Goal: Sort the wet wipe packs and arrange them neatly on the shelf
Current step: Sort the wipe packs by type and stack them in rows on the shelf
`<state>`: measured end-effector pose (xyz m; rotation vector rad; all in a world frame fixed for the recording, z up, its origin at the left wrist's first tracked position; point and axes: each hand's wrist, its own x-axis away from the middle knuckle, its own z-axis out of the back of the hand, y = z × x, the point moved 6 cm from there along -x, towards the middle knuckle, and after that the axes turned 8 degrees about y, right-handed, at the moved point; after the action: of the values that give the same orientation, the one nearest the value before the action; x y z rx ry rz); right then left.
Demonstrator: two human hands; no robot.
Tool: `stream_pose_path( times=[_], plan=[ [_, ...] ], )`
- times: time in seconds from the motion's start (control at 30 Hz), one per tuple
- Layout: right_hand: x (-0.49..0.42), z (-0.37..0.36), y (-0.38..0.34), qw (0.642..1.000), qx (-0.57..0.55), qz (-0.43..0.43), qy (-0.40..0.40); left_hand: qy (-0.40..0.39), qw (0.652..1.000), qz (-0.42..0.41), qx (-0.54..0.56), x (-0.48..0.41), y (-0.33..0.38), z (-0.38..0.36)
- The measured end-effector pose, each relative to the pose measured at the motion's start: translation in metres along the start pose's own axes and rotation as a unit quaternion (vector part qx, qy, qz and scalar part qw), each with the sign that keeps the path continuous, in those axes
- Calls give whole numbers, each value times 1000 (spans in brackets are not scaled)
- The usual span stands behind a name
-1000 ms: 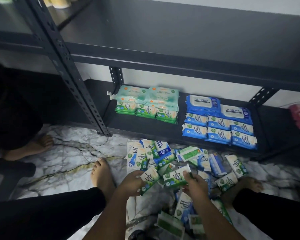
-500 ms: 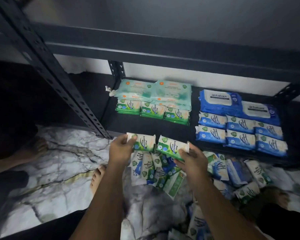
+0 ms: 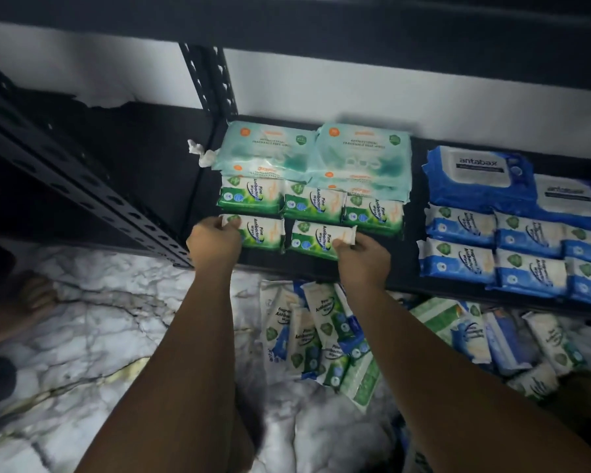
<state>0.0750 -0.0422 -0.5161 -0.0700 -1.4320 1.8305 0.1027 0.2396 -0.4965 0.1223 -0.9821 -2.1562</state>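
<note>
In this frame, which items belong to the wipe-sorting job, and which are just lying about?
Job:
left hand gripping left green pack
right hand pinching right green pack
green row
blue packs
floor pile
shelf

Lying about:
crumpled tissue
bare foot at left

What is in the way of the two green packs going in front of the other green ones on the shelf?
Nothing visible. The left hand holds one green pack and the right hand holds a second green pack, both at the front of the shelf, right before the green row. No other pack lies there.
</note>
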Motion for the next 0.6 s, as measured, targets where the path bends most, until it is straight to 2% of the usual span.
stream_pose_path(
  times=[0.1,0.2,0.5,0.6],
  plan=[
    [-2,-5,-1,994,85,63,15,42,998,-38,-36,-9,-2,-10],
    [-5,-16,-1,981,148,127,21,58,995,-37,-66,-11,-3,-17],
    [-8,-21,-1,973,167,157,18,91,994,-51,-30,-9,-5,-19],
    [-5,-13,-4,977,160,143,12,92,995,-44,-14,-1,-4,-14]
  ],
)
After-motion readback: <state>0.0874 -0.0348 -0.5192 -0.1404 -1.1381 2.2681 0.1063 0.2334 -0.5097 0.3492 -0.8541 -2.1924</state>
